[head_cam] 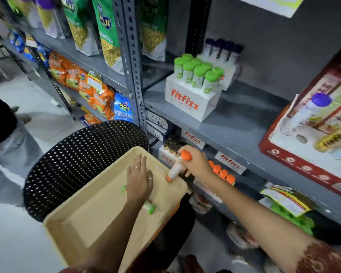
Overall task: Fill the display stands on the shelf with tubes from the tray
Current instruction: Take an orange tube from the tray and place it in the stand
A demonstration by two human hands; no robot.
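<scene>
A beige tray (83, 229) rests on a black perforated chair. My left hand (139, 179) lies flat in the tray, fingers spread, over a green-capped tube (150, 207). My right hand (195, 162) grips an orange-capped white tube (178, 166), tilted above the tray's far corner. Just beyond it, on the lower shelf, stand several orange-capped tubes (222, 173) in a white fitfizz stand. A white stand (191, 99) on the upper shelf is full of green-capped tubes (199, 72). Purple-capped tubes (223, 47) stand behind it.
The black chair back (77, 156) is left of the tray. A grey shelf post (134, 62) rises beside it, with snack bags to the left. A large red box (311, 131) lies on the upper shelf at right. Dark-capped tubes (172, 144) fill another lower stand.
</scene>
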